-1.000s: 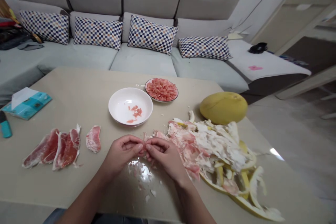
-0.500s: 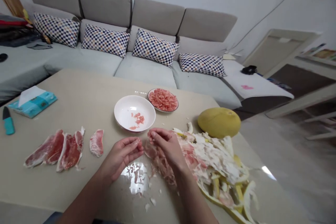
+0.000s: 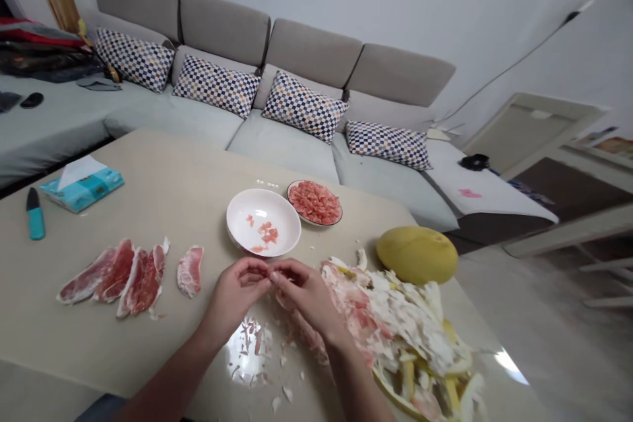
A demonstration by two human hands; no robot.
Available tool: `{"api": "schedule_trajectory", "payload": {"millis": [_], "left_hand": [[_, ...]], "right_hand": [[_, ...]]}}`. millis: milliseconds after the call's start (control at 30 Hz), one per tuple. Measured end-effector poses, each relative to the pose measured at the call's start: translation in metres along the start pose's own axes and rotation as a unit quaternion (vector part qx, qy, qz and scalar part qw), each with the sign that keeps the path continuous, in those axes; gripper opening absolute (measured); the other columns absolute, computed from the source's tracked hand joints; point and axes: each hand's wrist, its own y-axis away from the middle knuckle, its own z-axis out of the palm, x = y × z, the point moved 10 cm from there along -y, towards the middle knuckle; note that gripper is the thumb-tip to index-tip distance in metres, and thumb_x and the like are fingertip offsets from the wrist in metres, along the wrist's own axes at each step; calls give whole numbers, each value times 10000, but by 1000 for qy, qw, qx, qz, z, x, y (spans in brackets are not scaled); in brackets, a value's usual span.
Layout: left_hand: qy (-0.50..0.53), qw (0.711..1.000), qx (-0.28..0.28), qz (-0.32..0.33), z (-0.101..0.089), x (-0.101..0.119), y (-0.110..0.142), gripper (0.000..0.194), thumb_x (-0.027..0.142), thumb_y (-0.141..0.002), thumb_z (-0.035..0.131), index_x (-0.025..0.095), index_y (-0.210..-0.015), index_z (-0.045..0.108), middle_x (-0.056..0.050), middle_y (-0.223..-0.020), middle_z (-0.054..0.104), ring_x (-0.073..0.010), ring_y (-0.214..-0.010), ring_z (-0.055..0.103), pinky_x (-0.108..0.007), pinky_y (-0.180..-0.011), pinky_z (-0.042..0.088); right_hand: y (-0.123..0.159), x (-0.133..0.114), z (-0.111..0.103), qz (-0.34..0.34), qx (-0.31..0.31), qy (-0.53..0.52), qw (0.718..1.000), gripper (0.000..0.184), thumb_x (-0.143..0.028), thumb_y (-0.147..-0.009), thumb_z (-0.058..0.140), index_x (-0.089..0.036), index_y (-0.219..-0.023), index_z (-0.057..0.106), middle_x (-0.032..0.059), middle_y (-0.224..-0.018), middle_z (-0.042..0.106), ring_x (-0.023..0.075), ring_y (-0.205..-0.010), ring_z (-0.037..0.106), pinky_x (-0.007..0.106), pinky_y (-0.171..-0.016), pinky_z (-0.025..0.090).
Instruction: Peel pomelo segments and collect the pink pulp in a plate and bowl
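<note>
My left hand (image 3: 241,291) and my right hand (image 3: 305,295) meet at the fingertips just in front of a white bowl (image 3: 237,227). Both are closed in a pinch around a small piece of pomelo flesh, mostly hidden by the fingers. A few pink pomelo bits (image 3: 268,233) lie in the bowl. Behind it, a dark-rimmed plate is heaped with pomelo flesh (image 3: 314,202). To the left are several pomelo segments (image 3: 142,279), with a single smaller segment (image 3: 190,271) nearer my left hand. Beside my right hand spreads a pile of peel and white membrane (image 3: 395,310).
A whole yellow pomelo (image 3: 418,254) stands behind the peel pile. At the far left lie a turquoise-handled knife (image 3: 36,221) and a tissue pack (image 3: 91,190). Small scraps (image 3: 250,343) dot the glossy table (image 3: 168,178). A sofa (image 3: 277,138) with patterned cushions runs behind it.
My hands, slightly apart before, have come together at the fingertips. The view has tilted and shifted a little, so the scene sits lower and further right.
</note>
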Motion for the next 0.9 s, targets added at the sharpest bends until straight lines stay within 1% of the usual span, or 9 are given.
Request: {"api": "schedule_trajectory", "payload": {"millis": [67,167,233,300,467,600,700,767,900], "left_hand": [[-24,1000,4,8,-1,-2,-1,192,248,-700,752,168,-844,653,-48,-865,701,-186,-853,652,-292,-790,501],[-67,997,17,24,-4,-3,-1,154,239,-712,728,172,-829,653,-46,-852,699,-194,-846,657,-295,-774,503],[-92,995,24,31,-6,-2,-2,129,221,-718,714,171,-820,654,-43,-844,695,-190,-833,657,-295,-769,503],[-88,996,16,24,-4,-2,-2,123,205,-713,714,170,-815,654,-39,-838,695,-184,-821,658,-290,-763,504],[15,999,-26,-29,4,-2,3,191,229,-695,768,159,-833,655,-33,-811,705,-156,-786,661,-260,-751,505],[120,988,-68,-75,11,-4,7,231,240,-716,782,145,-897,675,-46,-866,713,-146,-823,665,-277,-823,518],[177,976,-84,-91,12,-6,6,227,219,-738,773,130,-931,692,-64,-917,715,-147,-876,665,-299,-898,513],[194,973,-87,-92,10,-7,4,221,204,-746,768,117,-938,701,-76,-936,715,-151,-903,664,-297,-919,510],[216,971,-59,-85,1,-9,-1,234,190,-743,772,119,-955,703,-85,-973,717,-152,-899,670,-301,-921,523]], "right_hand": [[8,4,2,13,8,-27,1000,234,-383,-804,700,-191,-934,731,62,-899,721,184,-762,632,279,-665,481],[9,8,2,24,21,-60,998,238,-382,-784,722,-180,-912,727,64,-885,706,170,-724,609,268,-630,464],[7,11,3,33,17,-82,996,233,-380,-775,733,-175,-885,726,54,-840,696,160,-700,596,260,-618,455],[6,14,5,49,6,-116,992,235,-388,-764,745,-170,-851,723,36,-768,680,147,-668,586,250,-609,448],[7,22,11,97,-16,-216,971,269,-416,-719,784,-157,-735,712,5,-628,636,111,-579,570,219,-571,441],[6,25,13,118,-16,-271,955,291,-440,-702,792,-161,-744,720,4,-631,635,89,-539,550,208,-553,461],[1,21,8,107,-6,-253,962,332,-481,-706,770,-156,-755,721,23,-665,654,106,-560,577,233,-575,500],[-8,17,1,89,12,-226,970,328,-477,-717,759,-159,-792,728,29,-699,671,123,-606,606,258,-627,527],[-37,4,-16,35,60,-150,986,328,-431,-723,754,-173,-925,740,50,-859,726,172,-761,657,339,-784,547]]}}
